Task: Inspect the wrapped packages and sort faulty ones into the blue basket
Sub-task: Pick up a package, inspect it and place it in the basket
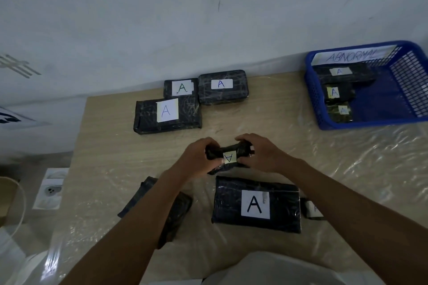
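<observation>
While both forearms are reaching forward over the plastic-covered wooden table (111,136), the blue plastic mesh basket (407,90) marked ABNORMAL is sitting well beyond the right hand, already holding three wrapped packages. Just nearer than the hands, the large black film-wrapped package (231,201) is lying flat with its white A label facing up. Between them, the left hand (195,157) and right hand (261,155) are each curling fingers around an end of the small black wrapped package (236,149), gripping it above the table, its label upside down.
</observation>
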Available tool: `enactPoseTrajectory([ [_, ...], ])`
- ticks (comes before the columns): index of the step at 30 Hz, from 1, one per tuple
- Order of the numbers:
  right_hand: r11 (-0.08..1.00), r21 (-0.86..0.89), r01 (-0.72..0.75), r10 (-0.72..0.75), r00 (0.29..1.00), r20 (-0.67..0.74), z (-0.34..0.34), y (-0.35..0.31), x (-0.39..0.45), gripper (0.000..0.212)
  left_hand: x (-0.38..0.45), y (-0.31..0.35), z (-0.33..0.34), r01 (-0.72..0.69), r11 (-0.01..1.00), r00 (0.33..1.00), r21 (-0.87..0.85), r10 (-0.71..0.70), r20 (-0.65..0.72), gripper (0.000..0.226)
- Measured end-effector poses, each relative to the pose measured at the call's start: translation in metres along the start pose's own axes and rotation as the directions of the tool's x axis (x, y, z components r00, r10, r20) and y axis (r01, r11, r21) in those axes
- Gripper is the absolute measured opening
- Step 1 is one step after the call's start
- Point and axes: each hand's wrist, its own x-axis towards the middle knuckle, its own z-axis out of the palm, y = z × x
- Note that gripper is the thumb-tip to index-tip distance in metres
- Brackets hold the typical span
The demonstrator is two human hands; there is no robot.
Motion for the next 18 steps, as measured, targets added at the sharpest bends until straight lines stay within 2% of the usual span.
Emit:
enactPoseTrajectory([
  [3, 0.997, 0.043, 0.062, -0.058, 0.994, -0.093, -0.025, -0.013, -0.016, 0.060, -0.005, 0.017, -0.015, -0.020, 0.989, 1.000, -0.145, 0.018, -0.022, 0.051],
  [6, 0.985, 0.117, 0.128, -0.102, 0.973, -0.206, -0.044, -0.025, -0.035, 0.042, -0.013, 0.044, -0.027, -0.040, 0.947, 0.999, -0.317, 0.035, -0.021, 0.040],
  [8, 0.961, 0.232, 0.151, -0.089, 0.962, -0.257, -0.052, -0.035, -0.045, 0.025, -0.019, 0.066, -0.030, -0.067, 0.910, 0.997, -0.408, 0.051, -0.050, 0.032],
  [10, 0.936, 0.310, 0.166, -0.061, 0.945, -0.320, -0.056, -0.044, -0.054, 0.019, -0.024, 0.083, -0.031, -0.088, 0.875, 0.995, -0.477, 0.057, -0.079, 0.029],
  [13, 0.922, 0.333, 0.197, -0.045, 0.909, -0.415, -0.061, -0.050, -0.064, 0.020, -0.032, 0.101, -0.031, -0.111, 0.840, 0.991, -0.531, 0.053, -0.124, 0.021],
  [18, 0.909, 0.365, 0.203, -0.017, 0.891, -0.453, -0.063, -0.054, -0.075, 0.022, -0.037, 0.116, -0.025, -0.135, 0.837, 0.985, -0.530, 0.057, -0.162, 0.017],
])
